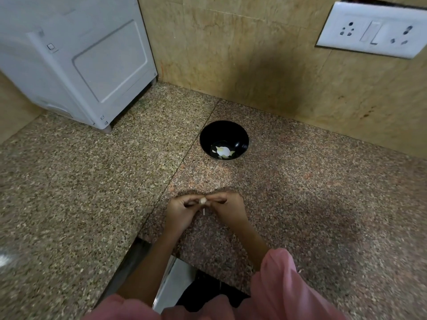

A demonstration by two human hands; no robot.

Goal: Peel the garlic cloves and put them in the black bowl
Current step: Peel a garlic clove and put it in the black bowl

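Both hands meet low over the bench [300, 192]. Left hand [179, 210] and right hand [227, 207] pinch one garlic clove [203, 200] between curled fingertips; a skin scrap [204, 212] hangs beneath. Black bowl [223, 127] sits straight ahead, well apart, slightly right, pale peeled cloves [223, 151] inside. Right hand judged nearer for the drop.

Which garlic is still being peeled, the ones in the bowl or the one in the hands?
The garlic clove pinched between the left hand and right hand. The pale pieces lie loose in the black bowl, untouched.
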